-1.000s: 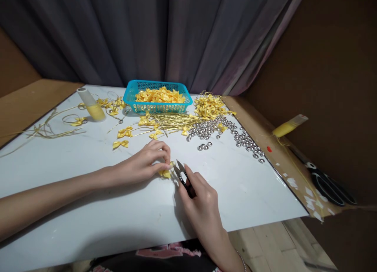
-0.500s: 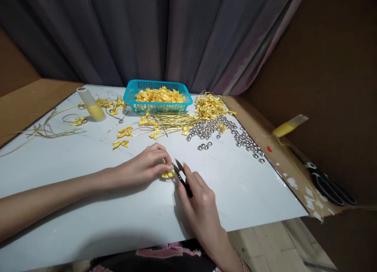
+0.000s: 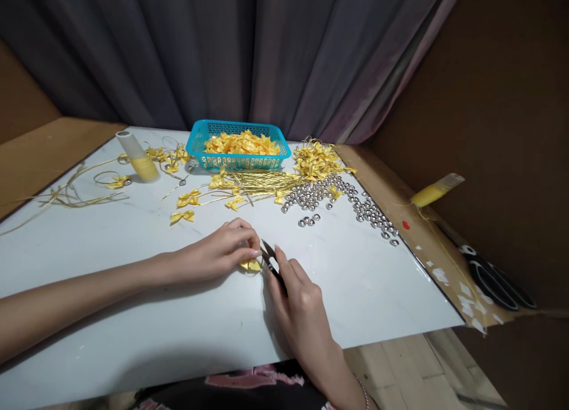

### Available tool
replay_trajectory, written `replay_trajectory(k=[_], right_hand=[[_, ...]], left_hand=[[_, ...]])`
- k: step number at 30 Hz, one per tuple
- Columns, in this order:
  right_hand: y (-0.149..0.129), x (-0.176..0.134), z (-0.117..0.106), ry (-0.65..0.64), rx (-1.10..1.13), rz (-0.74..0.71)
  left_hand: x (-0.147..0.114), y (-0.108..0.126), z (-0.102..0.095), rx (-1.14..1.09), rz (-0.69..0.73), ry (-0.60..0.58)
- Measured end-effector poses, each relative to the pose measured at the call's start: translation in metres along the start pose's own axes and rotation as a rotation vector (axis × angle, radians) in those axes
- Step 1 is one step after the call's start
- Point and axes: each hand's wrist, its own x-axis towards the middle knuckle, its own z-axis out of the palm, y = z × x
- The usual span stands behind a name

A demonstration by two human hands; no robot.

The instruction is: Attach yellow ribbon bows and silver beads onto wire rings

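Observation:
My left hand (image 3: 229,246) is closed in a pinch above the table, with a yellow ribbon bow (image 3: 252,265) hanging just under its fingertips. A thin cord seems to loop beside the bow, partly hidden by the fingers. Black thread snips (image 3: 272,264) are held in my right hand (image 3: 302,309), their dark blades slightly apart and pointing toward the left fingertips. Whether the blades touch the cord I cannot tell.
A blue basket (image 3: 240,161) of yellow bows stands at the back. Before it lie gold cords (image 3: 262,182), a bow pile (image 3: 316,161) and silver beads (image 3: 311,194). A yellow thread spool (image 3: 142,161) stands left; large scissors (image 3: 493,276) lie right.
The bow under my left fingertips has shifted slightly left and turned. The snips have tilted a little, their tips moving slightly left. Both hands stay in nearly the same place.

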Motion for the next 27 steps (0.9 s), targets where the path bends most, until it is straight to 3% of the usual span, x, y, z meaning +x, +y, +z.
replay_trajectory(k=[27], right_hand=[[0.0052,-0.0011,0.001,-0.019,-0.008,-0.032]], left_hand=[[0.0003,-0.0001,0.0,0.004,-0.007,0.015]])
